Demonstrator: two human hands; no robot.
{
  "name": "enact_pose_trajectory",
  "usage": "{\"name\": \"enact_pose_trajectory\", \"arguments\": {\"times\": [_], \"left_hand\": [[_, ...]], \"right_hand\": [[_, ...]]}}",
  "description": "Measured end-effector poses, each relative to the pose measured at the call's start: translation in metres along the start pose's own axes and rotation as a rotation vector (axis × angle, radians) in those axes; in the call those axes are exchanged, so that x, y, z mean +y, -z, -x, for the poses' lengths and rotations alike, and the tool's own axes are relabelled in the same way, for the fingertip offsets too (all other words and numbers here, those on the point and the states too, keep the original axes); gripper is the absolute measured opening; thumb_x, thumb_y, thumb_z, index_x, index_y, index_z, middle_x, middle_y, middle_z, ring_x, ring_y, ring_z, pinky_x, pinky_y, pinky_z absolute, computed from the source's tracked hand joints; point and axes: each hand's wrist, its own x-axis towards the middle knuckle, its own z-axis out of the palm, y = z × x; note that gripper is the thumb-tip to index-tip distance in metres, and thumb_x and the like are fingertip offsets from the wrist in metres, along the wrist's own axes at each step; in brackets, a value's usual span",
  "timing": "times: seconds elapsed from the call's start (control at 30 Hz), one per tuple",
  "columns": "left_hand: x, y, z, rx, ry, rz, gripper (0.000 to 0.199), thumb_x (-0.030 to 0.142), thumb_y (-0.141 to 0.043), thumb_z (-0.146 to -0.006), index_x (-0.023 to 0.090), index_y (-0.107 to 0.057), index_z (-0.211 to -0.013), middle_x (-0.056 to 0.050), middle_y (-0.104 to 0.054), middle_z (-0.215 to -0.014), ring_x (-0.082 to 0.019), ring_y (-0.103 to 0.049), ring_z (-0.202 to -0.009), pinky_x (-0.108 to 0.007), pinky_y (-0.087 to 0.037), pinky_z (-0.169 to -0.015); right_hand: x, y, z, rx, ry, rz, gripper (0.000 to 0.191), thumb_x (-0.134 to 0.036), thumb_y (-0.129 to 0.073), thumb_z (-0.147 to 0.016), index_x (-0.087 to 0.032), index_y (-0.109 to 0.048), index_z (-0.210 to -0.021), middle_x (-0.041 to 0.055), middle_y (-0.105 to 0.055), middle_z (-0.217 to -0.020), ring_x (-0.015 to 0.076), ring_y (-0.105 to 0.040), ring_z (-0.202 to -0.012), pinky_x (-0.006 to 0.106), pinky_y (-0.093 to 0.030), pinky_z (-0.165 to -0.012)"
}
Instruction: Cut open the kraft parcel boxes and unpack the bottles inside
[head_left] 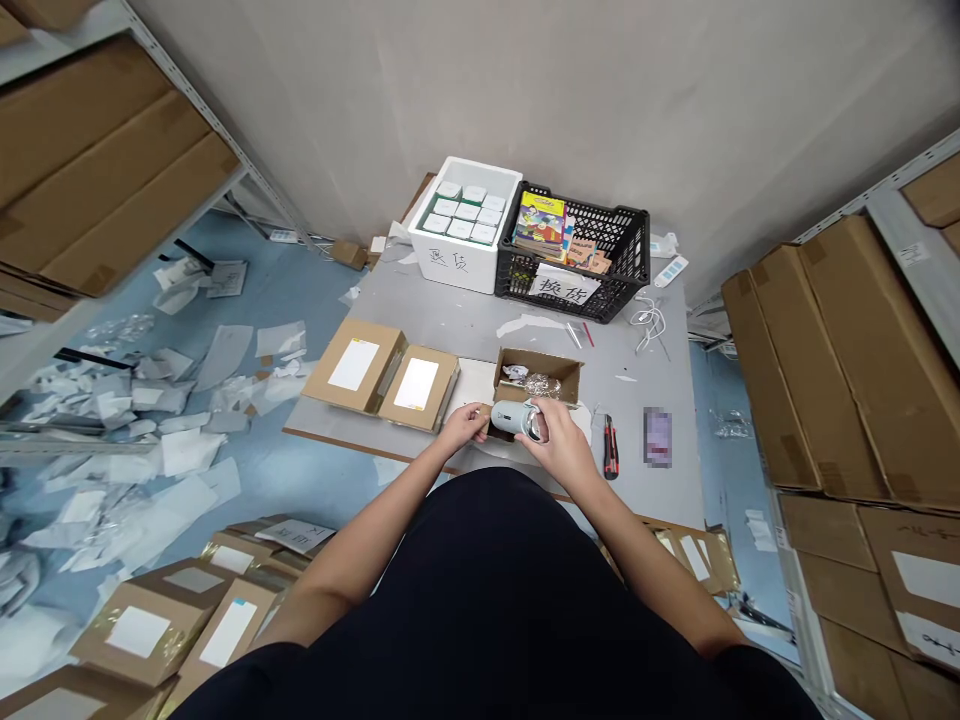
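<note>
A light grey cylindrical item [513, 418] lies sideways in my right hand [556, 440], whose fingers wrap round its right end. Beneath and behind it is an open cardboard box [538, 372] with crumpled paper and clear plastic wrap inside. My left hand [465, 426] pinches the brown cardboard flap at the box's left side, close to the item's left end. Two closed cardboard boxes with white labels, one farther left [354, 364] and one nearer [417, 386], stand left of my hands. A red and black cutter [611, 448] lies to the right.
At the table's back stand a white foam box [459, 262] of white-topped items and a black crate [630, 255] holding books. A white cable [649, 322] and a blurred-out object [658, 438] lie right. Stacked cartons and scattered paper surround the grey table [420, 310].
</note>
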Motion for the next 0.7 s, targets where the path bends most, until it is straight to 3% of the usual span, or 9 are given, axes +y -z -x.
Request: {"name": "enact_pose_trajectory", "arguments": {"times": [0.23,0.4,0.7], "left_hand": [[-0.004,-0.004,0.001,0.004,-0.005,-0.002,0.032,0.041,-0.068,-0.078,0.015,-0.058,-0.095,0.004,-0.060,-0.059,-0.011,-0.062,-0.047,-0.021,-0.050,-0.048],[-0.006,-0.008,0.001,0.028,-0.027,-0.011,0.035,0.043,-0.067,-0.078,0.015,-0.058,-0.098,0.004,-0.060,-0.059,-0.011,-0.061,-0.046,-0.021,-0.048,-0.047],[-0.008,-0.009,-0.001,0.058,-0.039,-0.011,0.038,0.043,-0.066,-0.079,0.015,-0.059,-0.104,0.004,-0.059,-0.061,-0.013,-0.061,-0.046,-0.023,-0.049,-0.047]], "right_hand": [[0.002,0.015,-0.010,-0.144,0.082,0.126,0.059,-0.035,-0.069,-0.080,-0.027,-0.044,-0.133,0.0110,-0.056,-0.118,0.0279,-0.063,-0.093,0.040,-0.053,-0.077],[0.004,-0.005,-0.010,-0.214,0.143,0.201,0.060,-0.033,-0.070,-0.081,-0.023,-0.044,-0.133,0.0128,-0.056,-0.118,0.0263,-0.063,-0.093,0.037,-0.052,-0.077],[0.009,-0.037,-0.026,-0.318,0.316,0.416,0.059,-0.035,-0.076,-0.077,-0.021,-0.050,-0.129,0.0144,-0.057,-0.115,0.0303,-0.053,-0.105,0.040,-0.042,-0.087]]}}
